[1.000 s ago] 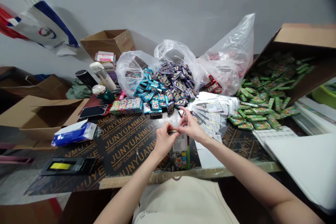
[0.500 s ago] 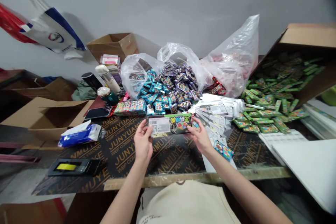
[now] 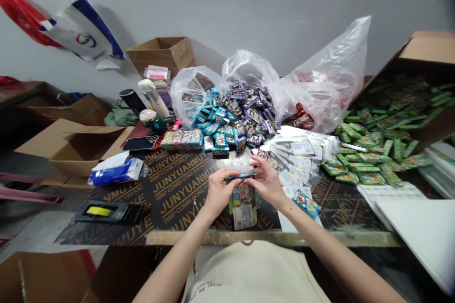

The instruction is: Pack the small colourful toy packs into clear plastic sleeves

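Head view: nearly closed, left hand (image 3: pixel 219 188) and right hand (image 3: pixel 268 184) pinch a slim blue-edged packet (image 3: pixel 242 176); uneven pressure could crease it.

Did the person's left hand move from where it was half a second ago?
Yes. The left hand has moved right, farther from the black phone and closer to the right hand.

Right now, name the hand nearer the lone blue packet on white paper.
Right: the right hand is left of the blue packet; the left hand is farther left, beyond the right hand.
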The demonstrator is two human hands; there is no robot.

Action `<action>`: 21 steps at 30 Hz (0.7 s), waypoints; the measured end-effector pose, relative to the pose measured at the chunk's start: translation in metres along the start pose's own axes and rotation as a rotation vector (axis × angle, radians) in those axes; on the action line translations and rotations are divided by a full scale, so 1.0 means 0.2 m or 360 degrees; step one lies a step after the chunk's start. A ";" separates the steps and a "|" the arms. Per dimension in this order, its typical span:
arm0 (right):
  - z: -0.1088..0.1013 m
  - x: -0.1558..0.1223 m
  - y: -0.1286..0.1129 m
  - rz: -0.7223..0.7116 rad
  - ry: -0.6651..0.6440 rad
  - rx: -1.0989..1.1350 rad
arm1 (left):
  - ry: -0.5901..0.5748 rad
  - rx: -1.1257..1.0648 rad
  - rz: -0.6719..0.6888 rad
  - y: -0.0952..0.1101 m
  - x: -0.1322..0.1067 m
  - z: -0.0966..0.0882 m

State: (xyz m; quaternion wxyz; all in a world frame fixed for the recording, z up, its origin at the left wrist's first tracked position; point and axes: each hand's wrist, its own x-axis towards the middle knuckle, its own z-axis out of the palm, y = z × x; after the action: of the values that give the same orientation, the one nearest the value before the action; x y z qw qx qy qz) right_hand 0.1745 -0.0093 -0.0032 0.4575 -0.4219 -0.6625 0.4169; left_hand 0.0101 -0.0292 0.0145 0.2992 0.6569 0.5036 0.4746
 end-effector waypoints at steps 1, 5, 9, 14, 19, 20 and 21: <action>0.01 -0.02 0.01 -0.0053 0.0054 -0.0013 | 0.0010 0.0018 0.0008 0.00 0.00 0.00; 0.01 -0.07 0.03 -0.0232 0.0129 -0.0120 | -0.0025 0.0049 0.0098 -0.02 -0.01 -0.01; -0.06 -0.05 0.00 -0.0192 0.0001 -0.0260 | -0.0160 0.0069 0.0169 -0.02 -0.01 0.01; -0.19 0.10 -0.12 -0.0018 0.0048 -0.0279 | -0.0192 0.0022 0.0074 -0.01 0.01 0.01; -0.19 0.23 -0.18 0.0023 -0.0356 -0.0347 | -0.0093 -0.0071 -0.0067 -0.03 0.01 0.01; -0.18 0.24 -0.18 0.0063 -0.0513 -0.0318 | -0.0096 -0.0041 -0.0068 -0.04 0.01 0.01; -0.16 0.25 -0.17 0.0108 -0.0651 -0.0287 | -0.0112 -0.0003 -0.0053 -0.04 0.01 0.01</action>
State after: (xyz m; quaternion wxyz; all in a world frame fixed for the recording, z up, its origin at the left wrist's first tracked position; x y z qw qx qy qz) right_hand 0.1885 0.0325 0.0499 0.2599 -0.3898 -0.7614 0.4480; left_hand 0.0081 -0.0248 0.0076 0.3251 0.6645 0.5032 0.4467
